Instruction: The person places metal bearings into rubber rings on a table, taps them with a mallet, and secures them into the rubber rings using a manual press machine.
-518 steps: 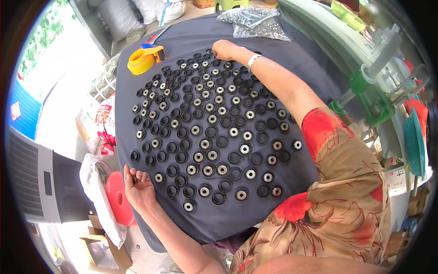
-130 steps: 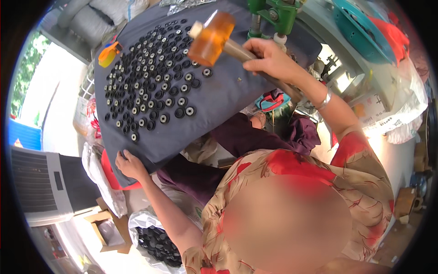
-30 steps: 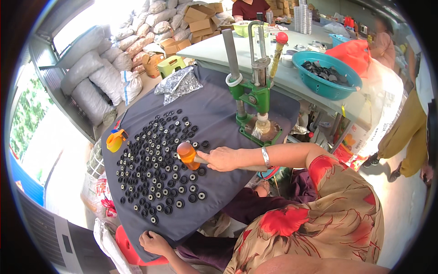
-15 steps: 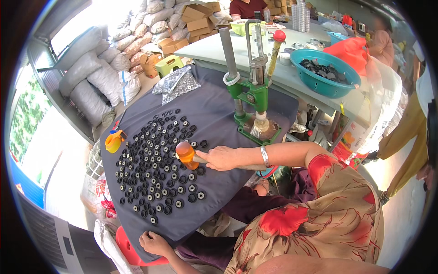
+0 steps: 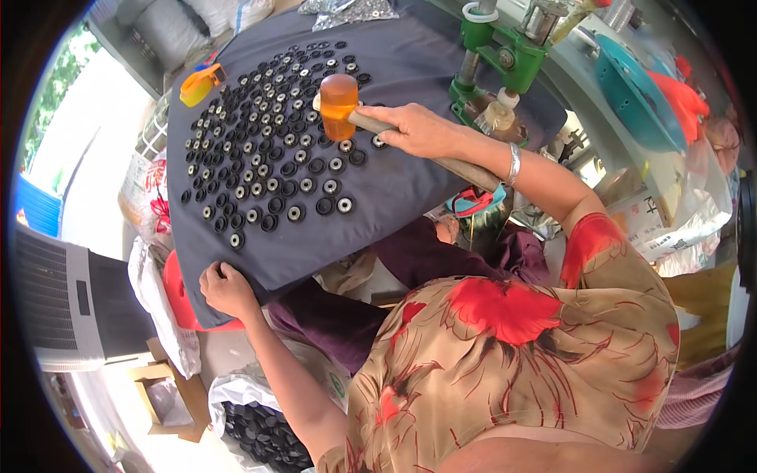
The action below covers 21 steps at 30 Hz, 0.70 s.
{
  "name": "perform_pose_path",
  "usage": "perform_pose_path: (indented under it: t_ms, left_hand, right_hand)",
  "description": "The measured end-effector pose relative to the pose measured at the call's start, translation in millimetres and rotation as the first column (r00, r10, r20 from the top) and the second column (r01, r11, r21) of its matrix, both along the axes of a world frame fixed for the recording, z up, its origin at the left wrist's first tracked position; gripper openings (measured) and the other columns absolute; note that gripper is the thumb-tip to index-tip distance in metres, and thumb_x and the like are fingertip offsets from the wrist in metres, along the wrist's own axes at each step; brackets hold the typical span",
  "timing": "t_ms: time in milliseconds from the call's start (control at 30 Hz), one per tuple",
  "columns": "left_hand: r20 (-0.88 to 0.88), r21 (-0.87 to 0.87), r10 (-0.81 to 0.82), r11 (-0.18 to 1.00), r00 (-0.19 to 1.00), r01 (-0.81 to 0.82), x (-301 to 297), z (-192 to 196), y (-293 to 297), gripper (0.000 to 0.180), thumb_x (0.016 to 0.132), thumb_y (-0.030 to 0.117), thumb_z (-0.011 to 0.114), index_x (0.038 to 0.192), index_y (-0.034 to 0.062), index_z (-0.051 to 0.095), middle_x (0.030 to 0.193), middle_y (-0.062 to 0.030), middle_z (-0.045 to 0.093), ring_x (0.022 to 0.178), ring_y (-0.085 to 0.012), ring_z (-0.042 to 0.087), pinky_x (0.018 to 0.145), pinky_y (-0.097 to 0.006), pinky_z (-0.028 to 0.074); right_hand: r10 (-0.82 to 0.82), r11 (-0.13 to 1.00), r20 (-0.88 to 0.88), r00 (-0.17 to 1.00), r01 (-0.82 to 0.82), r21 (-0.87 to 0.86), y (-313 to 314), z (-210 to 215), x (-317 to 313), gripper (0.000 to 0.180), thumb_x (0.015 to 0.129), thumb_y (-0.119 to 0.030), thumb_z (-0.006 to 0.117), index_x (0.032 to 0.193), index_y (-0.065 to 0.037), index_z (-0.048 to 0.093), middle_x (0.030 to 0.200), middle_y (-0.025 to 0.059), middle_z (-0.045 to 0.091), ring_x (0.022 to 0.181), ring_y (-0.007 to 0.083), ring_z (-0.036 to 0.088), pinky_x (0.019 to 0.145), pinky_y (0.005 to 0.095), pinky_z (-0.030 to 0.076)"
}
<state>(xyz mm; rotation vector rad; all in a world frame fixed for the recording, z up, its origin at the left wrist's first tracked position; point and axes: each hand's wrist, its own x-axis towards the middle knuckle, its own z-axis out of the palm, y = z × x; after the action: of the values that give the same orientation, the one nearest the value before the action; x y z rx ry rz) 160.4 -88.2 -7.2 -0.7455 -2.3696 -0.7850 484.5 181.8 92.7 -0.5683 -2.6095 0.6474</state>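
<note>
Gripped in my right hand (image 5: 414,130) is a mallet (image 5: 339,112) with a translucent amber head and a long wooden handle. The handle runs back under my right forearm. Its head is over the right side of many small black round pieces (image 5: 293,213) spread on a dark grey cloth (image 5: 347,244); several have silvery metal rings in their centres. Whether the head touches any of them, I cannot tell. At the near left corner, my left hand (image 5: 229,292) is curled on the cloth's edge. An orange and yellow tape dispenser (image 5: 201,84) lies beyond the pieces at the left.
A green hand press (image 5: 512,59) stands at the far right of the cloth. Behind it are a teal basin (image 5: 635,91) and a red bag. A clear bag of metal parts (image 5: 355,12) lies at the back. Below left are a red stool (image 5: 180,296) and a sack of black pieces (image 5: 264,433).
The view has tilted down, bringing the sack of black pieces into sight. The mallet head now appears more upright. My right hand keeps its grip, and my left stays at the cloth's corner.
</note>
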Motion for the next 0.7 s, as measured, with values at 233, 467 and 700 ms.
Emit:
perform_pose_path:
  t_ms: [233,467,700]
  left_hand:
    - [-0.002,0.02,-0.025,0.999,1.0,0.025,3.5,-0.4,0.6,0.015,0.079,0.012,0.06,0.086,0.0044,0.07,0.098,-0.0105,0.067,0.09,-0.0303,0.062,0.079,-0.043,0.049]
    - [0.017,0.025,-0.018,1.0,1.0,0.018,3.3,3.2,-0.1,0.015,0.079,0.012,0.06,0.086,0.0052,0.071,0.099,-0.0099,0.067,0.091,-0.0297,0.062,0.079,-0.042,0.049]
    - [-0.011,0.013,-0.028,1.0,1.0,0.028,2.8,0.3,-1.4,0.014,0.078,0.012,0.06,0.085,0.0052,0.071,0.096,-0.0095,0.068,0.09,-0.0289,0.062,0.078,-0.041,0.05]
  right_hand:
    - [0.061,0.978,-0.035,0.998,-0.052,0.203,-4.8,-17.0,-2.0,0.061,0.086,-0.012,0.057,0.144,-0.017,0.039,0.092,0.019,0.063,0.079,0.0343,0.062,0.071,0.043,0.047]
    - [0.039,0.99,0.053,0.998,-0.045,0.137,-39.0,-1.5,-1.4,0.06,0.086,-0.012,0.058,0.143,-0.018,0.042,0.085,0.0189,0.06,0.077,0.0356,0.061,0.069,0.0428,0.047]
    - [0.062,0.995,-0.006,0.998,-0.062,0.082,-30.7,-4.8,-6.4,0.06,0.085,-0.01,0.06,0.142,-0.018,0.042,0.089,0.0178,0.062,0.077,0.0327,0.062,0.07,0.04,0.048]
